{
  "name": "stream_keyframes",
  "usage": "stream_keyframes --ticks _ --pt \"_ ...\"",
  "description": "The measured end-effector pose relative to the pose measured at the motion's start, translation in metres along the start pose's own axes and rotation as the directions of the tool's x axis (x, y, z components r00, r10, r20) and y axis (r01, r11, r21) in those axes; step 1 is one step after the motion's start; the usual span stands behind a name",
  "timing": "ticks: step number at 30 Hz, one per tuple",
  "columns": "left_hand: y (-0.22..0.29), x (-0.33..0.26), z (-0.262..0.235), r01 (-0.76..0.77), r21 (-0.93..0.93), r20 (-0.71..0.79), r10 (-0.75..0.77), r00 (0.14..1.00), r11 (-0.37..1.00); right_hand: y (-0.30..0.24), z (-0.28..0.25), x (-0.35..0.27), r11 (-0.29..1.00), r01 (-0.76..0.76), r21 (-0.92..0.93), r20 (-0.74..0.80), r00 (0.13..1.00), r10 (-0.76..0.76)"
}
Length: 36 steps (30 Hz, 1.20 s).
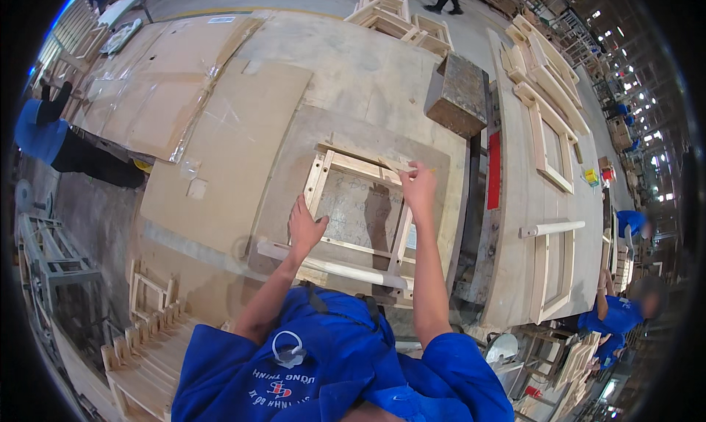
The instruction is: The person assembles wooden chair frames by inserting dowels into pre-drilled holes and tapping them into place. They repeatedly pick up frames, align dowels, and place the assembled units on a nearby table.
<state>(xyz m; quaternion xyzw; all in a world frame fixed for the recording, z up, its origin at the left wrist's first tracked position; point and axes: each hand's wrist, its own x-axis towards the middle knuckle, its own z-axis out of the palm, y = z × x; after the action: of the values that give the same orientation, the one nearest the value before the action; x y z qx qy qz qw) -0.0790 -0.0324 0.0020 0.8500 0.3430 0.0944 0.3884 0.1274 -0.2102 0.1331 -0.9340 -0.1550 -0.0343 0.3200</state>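
Grey concrete floor (114,212) borders a broad, pale plywood surface (353,69), where a rectangular light-wood frame (317,183) lies flat on a grey board (288,164) before the person. Open, with fingers extended, the left hand (305,228) rests by the frame's left side. The right hand (419,190) pinches its fingertips together at the far right corner; what they grip is unclear. Farther right sits a dark, mottled rectangular block (460,98).

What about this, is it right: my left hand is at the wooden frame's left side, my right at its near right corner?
No: the right hand is at the far, not near, right corner of the wooden frame, as the head view shows; the left hand is at its left side.
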Motion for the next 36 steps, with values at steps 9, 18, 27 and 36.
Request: stream_keyframes --ticks 9,18,27,36 --pt "0.033 -0.038 0.005 -0.318 -0.005 0.048 0.318 0.947 0.948 -0.048 -0.020 0.040 0.857 0.098 0.507 -0.161 0.987 -0.017" --pt "0.060 -0.058 0.003 -0.467 0.012 0.767 0.291 0.572 0.884 0.018 -0.032 -0.012 0.726 -0.020 0.687 -0.139 0.978 0.158" --pt "0.041 -0.073 0.023 -0.642 0.154 0.909 0.147 0.391 0.751 0.136 -0.022 -0.155 0.842 -0.306 0.445 -0.002 0.940 0.342" --pt "0.052 -0.084 0.009 -0.707 0.164 0.864 0.245 0.440 0.688 0.139 -0.046 -0.202 0.818 -0.357 0.451 -0.142 0.876 0.460"
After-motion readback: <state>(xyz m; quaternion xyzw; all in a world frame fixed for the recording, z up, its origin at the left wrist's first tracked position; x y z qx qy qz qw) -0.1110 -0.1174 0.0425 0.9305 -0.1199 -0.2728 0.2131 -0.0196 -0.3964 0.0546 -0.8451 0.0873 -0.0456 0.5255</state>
